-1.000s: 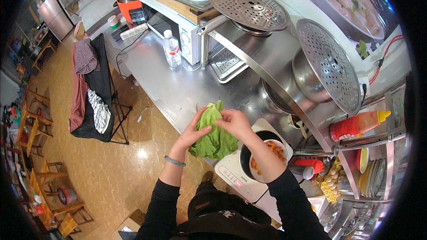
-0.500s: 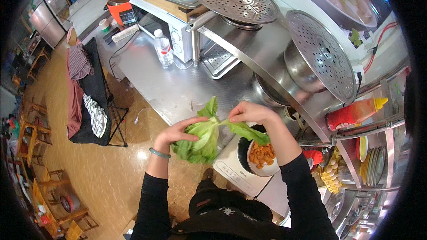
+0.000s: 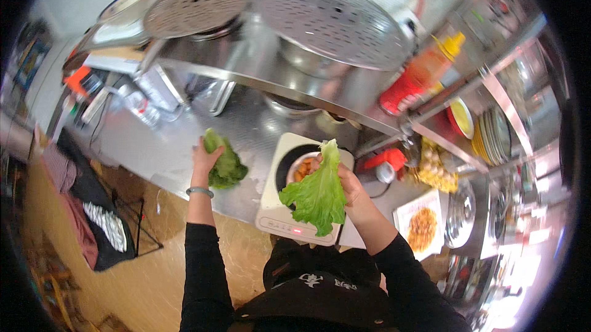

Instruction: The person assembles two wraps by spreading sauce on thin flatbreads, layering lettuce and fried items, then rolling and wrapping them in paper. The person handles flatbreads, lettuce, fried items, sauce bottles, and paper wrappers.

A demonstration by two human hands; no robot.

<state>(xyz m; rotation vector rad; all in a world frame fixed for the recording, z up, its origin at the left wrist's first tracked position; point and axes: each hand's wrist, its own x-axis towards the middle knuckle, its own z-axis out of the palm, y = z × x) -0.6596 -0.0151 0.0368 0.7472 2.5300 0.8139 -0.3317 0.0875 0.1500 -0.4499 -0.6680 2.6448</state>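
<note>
My left hand (image 3: 203,161) grips a head of green lettuce (image 3: 228,164) by its side, low over the steel counter's front part; whether the lettuce rests on the metal I cannot tell. Between the fingers of my right hand (image 3: 351,184) is a single loose lettuce leaf (image 3: 320,195), its frilly end hanging down and toward me. Behind that leaf stands a white induction cooker (image 3: 274,214) with a black pan (image 3: 289,155) on it. A pale bowl of orange-brown chunks sits in the pan, partly hidden by the leaf and hand.
A steel shelf (image 3: 363,108) spans the counter's back, bearing perforated round lids (image 3: 332,21) and a red squeeze bottle (image 3: 409,86). Right of the cooker lie a red-capped container (image 3: 385,163), eggs (image 3: 436,169) and a white dish of orange food (image 3: 422,228). A folding chair (image 3: 104,209) stands left.
The leaf has come off the lettuce head and moved right, over the cooker. My left hand has taken the head left over the counter. The view has swung right.
</note>
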